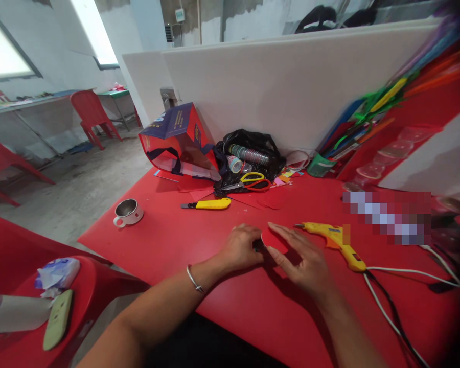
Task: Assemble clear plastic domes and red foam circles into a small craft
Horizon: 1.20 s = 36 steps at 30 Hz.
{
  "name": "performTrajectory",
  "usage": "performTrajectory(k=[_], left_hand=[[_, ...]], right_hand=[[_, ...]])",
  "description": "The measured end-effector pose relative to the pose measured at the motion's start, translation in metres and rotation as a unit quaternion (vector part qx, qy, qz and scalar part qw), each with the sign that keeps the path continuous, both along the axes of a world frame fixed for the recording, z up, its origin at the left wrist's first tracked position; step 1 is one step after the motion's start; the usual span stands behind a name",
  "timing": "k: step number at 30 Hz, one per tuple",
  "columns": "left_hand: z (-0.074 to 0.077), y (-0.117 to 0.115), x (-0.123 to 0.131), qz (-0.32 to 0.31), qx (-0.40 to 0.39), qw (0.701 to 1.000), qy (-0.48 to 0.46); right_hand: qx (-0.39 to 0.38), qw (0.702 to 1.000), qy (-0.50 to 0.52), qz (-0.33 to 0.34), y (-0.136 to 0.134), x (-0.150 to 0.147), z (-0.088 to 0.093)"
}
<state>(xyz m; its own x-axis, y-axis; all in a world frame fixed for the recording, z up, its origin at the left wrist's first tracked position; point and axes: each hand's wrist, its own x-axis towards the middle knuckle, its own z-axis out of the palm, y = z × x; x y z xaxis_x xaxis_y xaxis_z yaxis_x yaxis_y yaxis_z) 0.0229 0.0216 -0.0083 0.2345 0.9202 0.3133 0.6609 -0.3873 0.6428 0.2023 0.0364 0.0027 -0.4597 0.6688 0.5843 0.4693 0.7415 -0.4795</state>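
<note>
Red paper cutout (275, 240) lies near the table's (176, 240) front edge, left hand (242, 249) pinching its side, right hand (303, 259) just spread flat against it, not gripping.

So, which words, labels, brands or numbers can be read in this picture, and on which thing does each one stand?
No text here is readable.
Carrier bag: print on its blue side, too blurred to read.
Glue gun: an orange patch on it, no letters legible.
Red paper piece: no print shows.
</note>
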Motion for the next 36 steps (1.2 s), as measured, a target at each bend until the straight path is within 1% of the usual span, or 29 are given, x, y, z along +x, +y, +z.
performTrajectory(k=[8,13,19,24,31,36], left_hand=[[-0.0023,0.0006,-0.0005,0.001,0.019,1.0,-0.002],[-0.0019,-0.0005,-0.0005,0.003,0.015,1.0,-0.009],[-0.0069,0.0021,-0.0005,-0.002,0.034,0.999,-0.017],[-0.007,0.0021,-0.0014,-0.001,0.027,1.0,-0.005],[-0.0097,0.0023,-0.001,-0.003,0.036,0.999,-0.014],[-0.0067,0.0013,-0.0012,-0.001,0.035,0.999,-0.023]], right_hand=[[-0.001,1.0,0.009,0.003,-0.0004,-0.0011,0.0013],[0.002,1.0,0.006,0.007,0.0003,-0.0007,-0.0002],[0.014,1.0,0.004,0.011,0.0014,-0.0002,0.0006],[0.006,1.0,0.008,0.008,0.001,-0.0003,0.0013],[0.006,1.0,0.005,0.01,0.0005,-0.0007,0.0026],[0.008,1.0,0.001,0.01,0.0012,-0.0009,0.0018]])
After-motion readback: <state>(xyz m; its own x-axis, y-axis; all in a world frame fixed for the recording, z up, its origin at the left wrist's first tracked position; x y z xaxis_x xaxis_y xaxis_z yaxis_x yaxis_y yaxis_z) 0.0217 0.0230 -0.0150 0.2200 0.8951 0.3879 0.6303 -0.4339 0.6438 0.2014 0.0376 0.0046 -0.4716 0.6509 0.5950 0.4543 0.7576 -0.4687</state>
